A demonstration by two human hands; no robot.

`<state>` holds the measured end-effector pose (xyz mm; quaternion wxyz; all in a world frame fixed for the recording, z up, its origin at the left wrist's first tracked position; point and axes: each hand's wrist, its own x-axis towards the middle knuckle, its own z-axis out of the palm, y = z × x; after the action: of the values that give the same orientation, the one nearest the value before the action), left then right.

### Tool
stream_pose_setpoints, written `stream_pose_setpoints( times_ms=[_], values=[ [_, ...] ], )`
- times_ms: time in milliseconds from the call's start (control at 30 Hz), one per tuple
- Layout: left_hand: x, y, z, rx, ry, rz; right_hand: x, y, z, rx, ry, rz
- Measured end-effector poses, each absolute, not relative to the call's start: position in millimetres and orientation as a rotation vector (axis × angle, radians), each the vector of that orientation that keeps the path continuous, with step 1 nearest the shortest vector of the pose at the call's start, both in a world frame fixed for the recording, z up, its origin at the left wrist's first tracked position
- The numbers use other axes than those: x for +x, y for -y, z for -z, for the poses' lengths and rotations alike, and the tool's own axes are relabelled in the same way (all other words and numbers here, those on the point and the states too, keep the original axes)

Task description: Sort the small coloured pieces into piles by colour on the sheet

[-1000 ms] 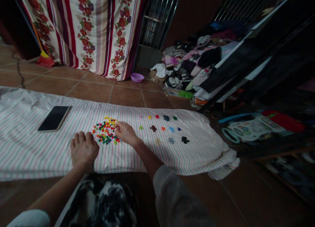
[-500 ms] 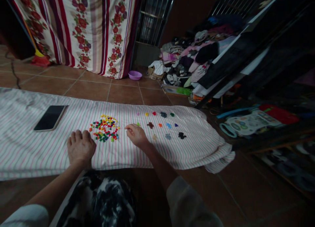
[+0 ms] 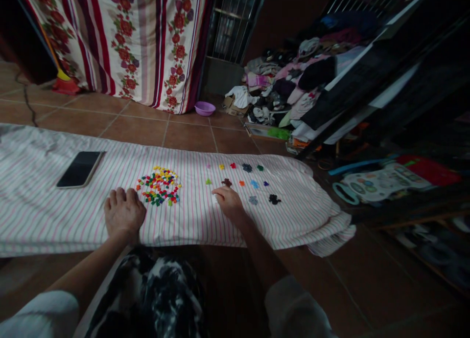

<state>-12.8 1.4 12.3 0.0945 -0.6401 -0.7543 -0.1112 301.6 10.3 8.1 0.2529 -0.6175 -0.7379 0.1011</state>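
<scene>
A mixed heap of small coloured pieces [image 3: 159, 185] lies on the striped cloth [image 3: 191, 230]. My left hand [image 3: 124, 212] rests flat just left of and below the heap, fingers spread, holding nothing. My right hand [image 3: 229, 201] is over the cloth, thumb and finger pinched on a small white piece [image 3: 215, 198], partly hidden. Small single-colour piles surround it: brown [image 3: 226, 182] just above, light green [image 3: 208, 181] up and left, orange [image 3: 241, 183], light blue [image 3: 254, 184], grey [image 3: 253, 200] and black [image 3: 274, 199] to its right. Farther back are yellow [image 3: 221, 167] and red [image 3: 232, 166] piles.
A phone [image 3: 80, 169] lies at the left on the cloth. Beyond, on the tiled floor, stand a purple basin [image 3: 204, 108] and a heap of clothes [image 3: 290, 78]. A toy board [image 3: 374, 184] is at the right. A floral curtain [image 3: 147, 44] hangs behind.
My right hand has moved right, away from the mixed heap, to just below the brown pile, still pinched. My left hand stays on the cloth. The whole view has shifted slightly.
</scene>
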Motion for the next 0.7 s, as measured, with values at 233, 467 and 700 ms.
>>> stream_pose_setpoints(
  times_ms=[233,467,700],
  values=[
    [-13,-2,-9,-1.887,2.217,0.316,293,-9,4,-1.727,2.013,-0.217],
    [-13,-2,-11,-1.89,2.245,0.313,293,-1,4,-1.626,2.075,-0.187],
    [-14,-3,-9,-1.899,2.238,0.369,290,12,12,-1.577,2.013,-0.125]
  ],
)
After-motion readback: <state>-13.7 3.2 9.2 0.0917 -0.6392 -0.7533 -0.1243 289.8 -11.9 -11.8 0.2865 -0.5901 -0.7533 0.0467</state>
